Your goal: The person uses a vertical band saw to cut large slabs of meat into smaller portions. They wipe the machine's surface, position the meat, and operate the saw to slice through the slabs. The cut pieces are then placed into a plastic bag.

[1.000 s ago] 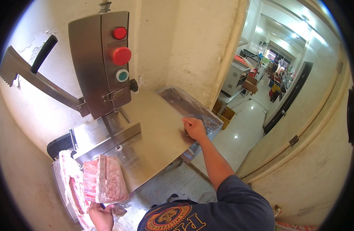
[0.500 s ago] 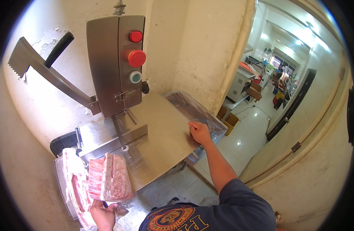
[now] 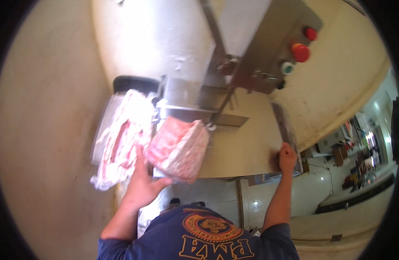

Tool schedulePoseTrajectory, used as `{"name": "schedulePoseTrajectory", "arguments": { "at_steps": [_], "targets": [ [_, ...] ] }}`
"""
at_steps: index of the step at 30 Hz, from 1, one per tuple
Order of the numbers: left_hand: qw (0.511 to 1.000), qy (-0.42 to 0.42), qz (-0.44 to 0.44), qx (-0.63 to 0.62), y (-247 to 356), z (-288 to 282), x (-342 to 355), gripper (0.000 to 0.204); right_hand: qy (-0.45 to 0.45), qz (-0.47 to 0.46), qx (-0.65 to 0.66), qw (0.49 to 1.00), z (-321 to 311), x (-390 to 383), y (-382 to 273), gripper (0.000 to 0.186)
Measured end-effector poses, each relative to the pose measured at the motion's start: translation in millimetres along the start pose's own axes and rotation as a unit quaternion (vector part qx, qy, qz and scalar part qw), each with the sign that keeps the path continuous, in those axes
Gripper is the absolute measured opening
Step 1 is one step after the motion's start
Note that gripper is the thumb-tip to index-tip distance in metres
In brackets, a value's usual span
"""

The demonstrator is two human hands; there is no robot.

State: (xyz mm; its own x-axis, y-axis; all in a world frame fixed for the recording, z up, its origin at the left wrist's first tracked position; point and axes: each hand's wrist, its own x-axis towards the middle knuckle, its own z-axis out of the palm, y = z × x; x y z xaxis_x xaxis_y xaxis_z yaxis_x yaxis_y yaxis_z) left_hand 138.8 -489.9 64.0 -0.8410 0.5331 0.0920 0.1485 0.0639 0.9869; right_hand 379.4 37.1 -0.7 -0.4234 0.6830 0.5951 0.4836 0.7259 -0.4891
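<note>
A thick frosty slab of ribs (image 3: 178, 149) lies on the left end of the steel table (image 3: 238, 154) of a band saw, just left of its upright blade (image 3: 223, 104). My left hand (image 3: 143, 186) is open at the slab's lower left corner, its fingers stretched along the gap beside a second, longer piece of pale meat (image 3: 125, 141). The thumb is spread out below the slab. My right hand (image 3: 287, 158) is curled closed at the table's right end; whatever its fingers may hold is hidden.
Above the table stands the saw's steel housing (image 3: 273, 47), with two red buttons and a green one. The longer meat piece rests on a tray (image 3: 105, 130) against the left wall. A plastic-lined bin (image 3: 284, 125) borders the table's right end. A doorway opens at right.
My view has swung left. My left hand has moved up from beneath the rib slab to its left corner, fingers now spread. My right hand remains closed at the table's right end.
</note>
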Motion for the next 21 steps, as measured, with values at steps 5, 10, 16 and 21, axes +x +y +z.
{"name": "schedulePoseTrajectory", "arguments": {
  "at_steps": [5,10,16,21],
  "targets": [
    [0.993,0.059,0.053,0.092,-20,8,2,0.145,-0.014,-0.035,0.013,0.999,16,7,-10,0.023],
    [0.971,0.095,0.090,0.199,17,31,-8,0.141,-0.040,0.016,0.013,0.999,-9,-10,-5,0.026],
    [0.951,0.090,0.240,0.174,-24,59,2,0.123,0.030,0.079,0.025,0.996,-65,-48,22,0.022],
    [0.912,0.262,0.269,0.163,-60,10,-2,0.102,-0.007,0.095,0.053,0.994,-39,-57,-54,0.023]
  ]
}}
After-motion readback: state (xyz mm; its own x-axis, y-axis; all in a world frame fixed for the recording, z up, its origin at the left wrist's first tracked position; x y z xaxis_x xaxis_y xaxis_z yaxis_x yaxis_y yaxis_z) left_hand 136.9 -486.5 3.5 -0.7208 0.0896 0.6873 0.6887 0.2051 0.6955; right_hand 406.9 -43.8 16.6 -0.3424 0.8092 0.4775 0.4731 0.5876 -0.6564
